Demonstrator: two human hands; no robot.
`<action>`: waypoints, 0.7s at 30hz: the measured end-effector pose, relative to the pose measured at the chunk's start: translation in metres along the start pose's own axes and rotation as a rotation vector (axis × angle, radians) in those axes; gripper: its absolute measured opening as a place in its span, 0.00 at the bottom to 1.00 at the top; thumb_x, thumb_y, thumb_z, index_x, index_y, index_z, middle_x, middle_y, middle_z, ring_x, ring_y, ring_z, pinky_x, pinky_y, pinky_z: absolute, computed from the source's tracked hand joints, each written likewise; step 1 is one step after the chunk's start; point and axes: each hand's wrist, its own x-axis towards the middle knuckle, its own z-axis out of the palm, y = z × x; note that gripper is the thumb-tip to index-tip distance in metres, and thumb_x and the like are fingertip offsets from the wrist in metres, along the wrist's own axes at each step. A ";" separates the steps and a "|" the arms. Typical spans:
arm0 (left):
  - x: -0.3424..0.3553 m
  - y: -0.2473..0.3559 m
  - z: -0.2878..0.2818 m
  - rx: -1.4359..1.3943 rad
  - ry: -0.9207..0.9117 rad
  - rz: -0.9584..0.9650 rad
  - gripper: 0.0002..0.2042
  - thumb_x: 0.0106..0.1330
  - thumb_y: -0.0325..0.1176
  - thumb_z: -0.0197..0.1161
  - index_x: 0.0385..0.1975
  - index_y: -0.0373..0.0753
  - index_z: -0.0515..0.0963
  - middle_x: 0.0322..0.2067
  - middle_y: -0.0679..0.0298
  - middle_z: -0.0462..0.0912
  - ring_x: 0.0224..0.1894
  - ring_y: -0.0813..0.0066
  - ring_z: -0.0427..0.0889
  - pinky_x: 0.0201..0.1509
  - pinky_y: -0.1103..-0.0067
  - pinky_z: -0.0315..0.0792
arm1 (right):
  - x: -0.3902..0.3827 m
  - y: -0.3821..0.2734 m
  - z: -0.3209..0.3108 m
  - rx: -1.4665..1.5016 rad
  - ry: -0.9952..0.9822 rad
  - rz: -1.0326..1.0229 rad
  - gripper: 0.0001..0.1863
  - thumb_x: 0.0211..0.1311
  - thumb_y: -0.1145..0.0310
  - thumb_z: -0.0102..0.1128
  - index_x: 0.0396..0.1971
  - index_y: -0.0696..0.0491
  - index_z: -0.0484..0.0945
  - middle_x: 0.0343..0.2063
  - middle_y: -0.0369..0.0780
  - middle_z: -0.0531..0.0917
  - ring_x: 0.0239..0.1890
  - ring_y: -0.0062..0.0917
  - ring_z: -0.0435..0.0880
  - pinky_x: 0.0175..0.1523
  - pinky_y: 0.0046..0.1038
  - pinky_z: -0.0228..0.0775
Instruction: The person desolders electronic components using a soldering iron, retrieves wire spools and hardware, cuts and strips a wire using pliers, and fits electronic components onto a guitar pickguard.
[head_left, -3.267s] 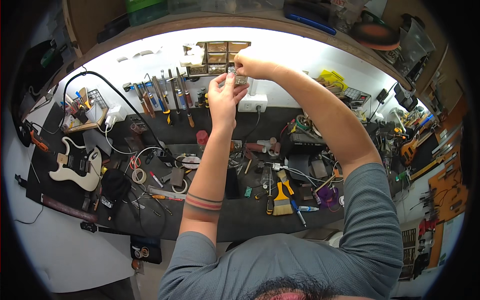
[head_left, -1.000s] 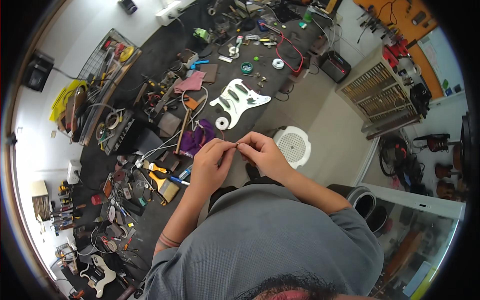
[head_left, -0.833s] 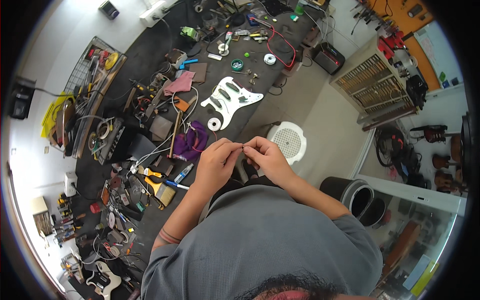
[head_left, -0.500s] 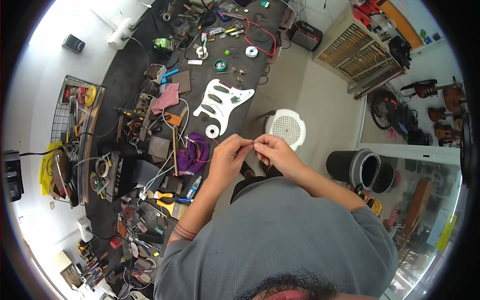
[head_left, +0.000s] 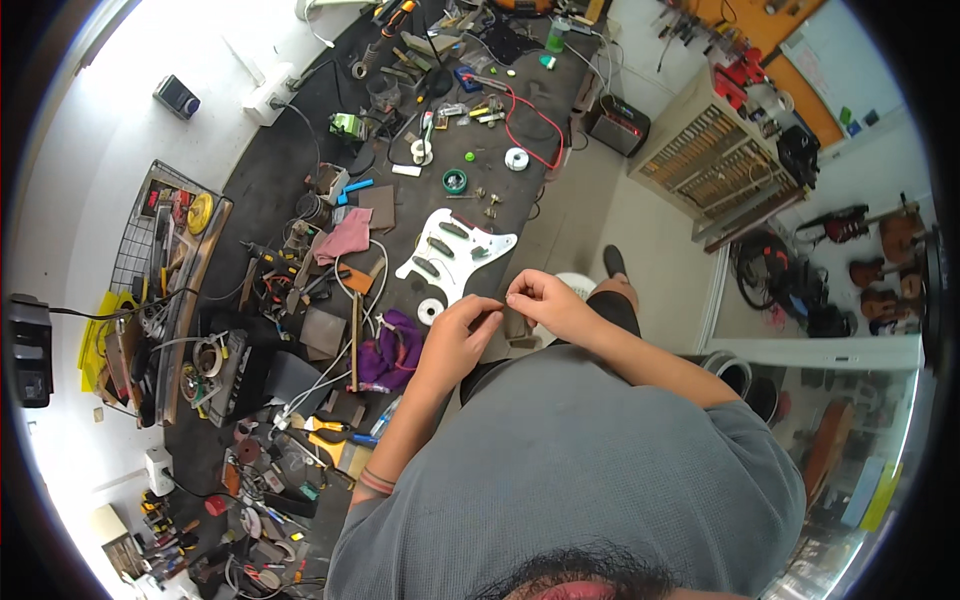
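Observation:
My left hand (head_left: 458, 338) and my right hand (head_left: 548, 306) meet in front of my body, past the bench's edge. Thumb and forefinger are pinched on each, fingertips nearly touching. Whatever lies between them is too small and thin to make out. Closest to my left hand on the bench is a small white spool (head_left: 431, 303). Just beyond it lies a white guitar pickguard (head_left: 497, 245), fitted with three dark pickups and some wiring. A bunched purple cloth (head_left: 392, 352) rests left of my left wrist.
The dark workbench holds a green round container (head_left: 455, 181), another white spool (head_left: 516, 159), a red cable (head_left: 512, 125), a pink cloth (head_left: 343, 236) and many scattered tools. A white stool (head_left: 578, 284) stands partly hidden behind my right hand. A drawer cabinet (head_left: 710, 140) is at the far right.
My view has shifted, so the bench things sit lower in it. My fingertips stay together, pinched. A leg and a shoe now show beside the stool, which is more hidden.

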 end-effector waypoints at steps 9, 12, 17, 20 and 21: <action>0.114 -0.058 0.083 -0.185 0.080 -0.243 0.11 0.79 0.34 0.69 0.49 0.33 0.87 0.41 0.58 0.90 0.41 0.67 0.87 0.48 0.71 0.80 | 0.168 0.015 -0.140 -0.434 -0.178 -0.026 0.11 0.80 0.65 0.66 0.42 0.59 0.84 0.27 0.32 0.83 0.30 0.15 0.79 0.36 0.26 0.73; 0.160 -0.122 0.140 -0.201 0.032 -0.343 0.14 0.78 0.39 0.69 0.49 0.34 0.88 0.44 0.54 0.92 0.44 0.60 0.89 0.53 0.66 0.81 | 0.261 0.050 -0.189 -0.704 -0.243 -0.217 0.09 0.76 0.66 0.69 0.41 0.57 0.84 0.29 0.40 0.88 0.31 0.27 0.87 0.41 0.34 0.79; 0.182 -0.277 0.272 -0.146 0.095 -0.807 0.24 0.77 0.47 0.67 0.64 0.38 0.86 0.58 0.45 0.90 0.60 0.47 0.90 0.66 0.59 0.80 | 0.367 0.065 -0.189 -1.070 -0.373 -0.413 0.09 0.74 0.65 0.71 0.41 0.55 0.82 0.31 0.43 0.90 0.34 0.41 0.91 0.40 0.42 0.81; 0.169 -0.356 0.337 0.100 0.105 -1.019 0.34 0.76 0.51 0.68 0.78 0.43 0.75 0.74 0.45 0.80 0.74 0.50 0.81 0.79 0.61 0.73 | 0.399 0.088 -0.184 -1.124 -0.418 -0.649 0.07 0.72 0.67 0.71 0.39 0.53 0.82 0.33 0.41 0.89 0.36 0.42 0.90 0.43 0.43 0.80; 0.161 -0.376 0.349 0.148 0.132 -1.034 0.38 0.73 0.55 0.70 0.81 0.46 0.72 0.80 0.49 0.72 0.81 0.52 0.70 0.85 0.63 0.64 | 0.403 0.094 -0.180 -1.147 -0.417 -0.842 0.06 0.71 0.67 0.71 0.39 0.52 0.82 0.34 0.40 0.89 0.36 0.41 0.90 0.44 0.43 0.79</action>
